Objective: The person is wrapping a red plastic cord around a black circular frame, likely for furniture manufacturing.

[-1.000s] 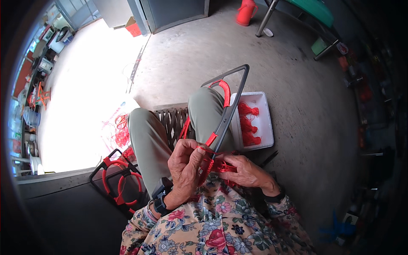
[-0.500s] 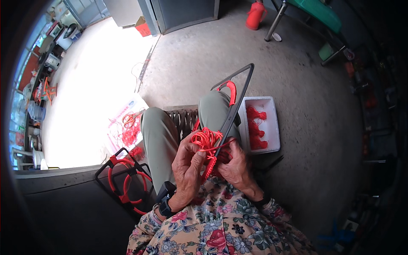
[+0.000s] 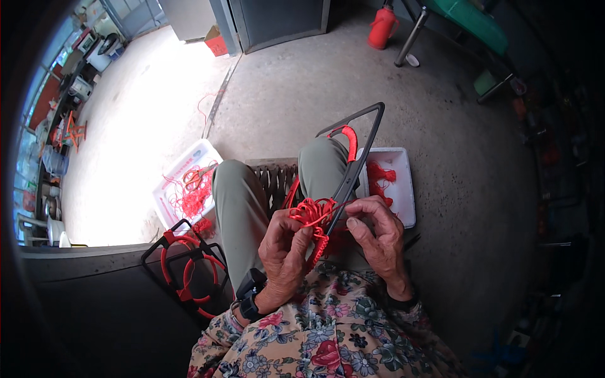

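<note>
Across my right knee leans a black frame [image 3: 373, 133] with a red-wrapped curved piece [image 3: 350, 140] near its far end. My left hand [image 3: 282, 251] is closed round a looped bundle of red cord [image 3: 310, 212], holding it against the frame's near end. Tight red knotting [image 3: 317, 249] covers the part beside my left thumb. To the right of the frame is my right hand [image 3: 380, 242], its thumb and forefinger bent together at a strand of the red cord that runs from the bundle. The fingertips partly hide this strand.
Black frames with red rings [image 3: 186, 292] lie on the dark surface at left. A white tray [image 3: 162, 196] there holds tangled red cord and orange-handled scissors [image 3: 195, 183]. Right of my knee stands a white box [image 3: 408, 189] with red cord. A red flask [image 3: 380, 29] stands farther off.
My right hand has moved right and slightly up, away from the bundle, drawing the strand out. My left hand and the frame have shifted slightly right and down in the view.
</note>
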Action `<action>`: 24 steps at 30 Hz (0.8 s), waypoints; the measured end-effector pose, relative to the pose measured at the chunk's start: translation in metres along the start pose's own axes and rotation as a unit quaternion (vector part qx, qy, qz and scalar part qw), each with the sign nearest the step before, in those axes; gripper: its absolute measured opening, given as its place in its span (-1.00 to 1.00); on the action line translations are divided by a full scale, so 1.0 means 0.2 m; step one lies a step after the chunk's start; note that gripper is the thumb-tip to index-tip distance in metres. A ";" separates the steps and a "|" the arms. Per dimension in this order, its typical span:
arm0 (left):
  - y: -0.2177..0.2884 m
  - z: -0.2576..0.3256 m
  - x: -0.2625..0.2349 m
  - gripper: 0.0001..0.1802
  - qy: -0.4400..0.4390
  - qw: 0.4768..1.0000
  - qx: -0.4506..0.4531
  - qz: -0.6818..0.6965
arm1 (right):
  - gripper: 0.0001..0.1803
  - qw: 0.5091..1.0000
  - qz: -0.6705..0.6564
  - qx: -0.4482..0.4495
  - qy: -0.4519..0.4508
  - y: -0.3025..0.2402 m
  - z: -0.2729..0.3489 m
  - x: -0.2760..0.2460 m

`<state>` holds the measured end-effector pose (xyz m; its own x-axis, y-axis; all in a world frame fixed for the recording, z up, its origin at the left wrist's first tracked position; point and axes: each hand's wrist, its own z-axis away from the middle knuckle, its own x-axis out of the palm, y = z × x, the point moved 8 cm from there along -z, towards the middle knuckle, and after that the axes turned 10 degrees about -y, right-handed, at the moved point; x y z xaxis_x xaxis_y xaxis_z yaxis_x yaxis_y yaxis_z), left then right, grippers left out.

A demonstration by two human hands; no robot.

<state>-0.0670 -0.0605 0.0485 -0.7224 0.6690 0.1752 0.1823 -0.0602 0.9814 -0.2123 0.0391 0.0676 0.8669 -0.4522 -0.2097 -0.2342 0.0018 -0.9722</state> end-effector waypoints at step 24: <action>0.10 0.14 0.14 -0.83 -0.102 0.948 0.220 -0.207 | -0.77 0.964 0.174 -0.029 -0.200 -0.10 0.01 0.11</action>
<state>-0.0654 -0.0217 0.0718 -0.6562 0.7006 -0.2801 0.2051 0.5229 0.8273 -0.1879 0.0305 0.0828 0.8287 -0.0534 -0.5572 -0.5560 0.0365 -0.8304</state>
